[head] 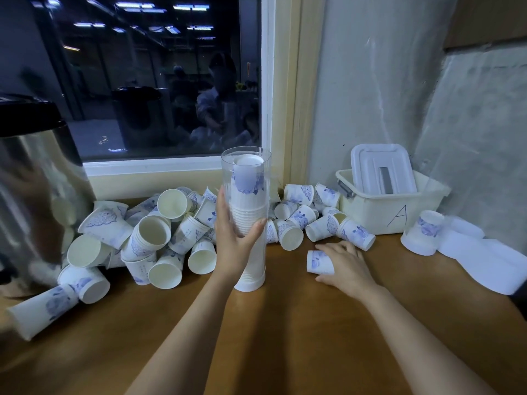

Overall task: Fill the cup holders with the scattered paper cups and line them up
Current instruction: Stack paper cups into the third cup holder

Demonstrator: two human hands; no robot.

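Filling is under way: the left hand [232,232] grips the upright clear cup holder [246,166] (stacked nearly to its rim) on the counter [285,337]; the right hand [346,265] curls round a loose paper cup [318,262] just beside it; next, probably, lifting it in mouth-down.

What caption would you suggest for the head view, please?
The left hand holds the clear cup holder while the right hand grips a loose paper cup.

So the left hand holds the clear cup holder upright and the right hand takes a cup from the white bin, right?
No: in the head view the right hand grips a cup lying on the table, outside the bin. The left hand does hold the clear cup holder upright.
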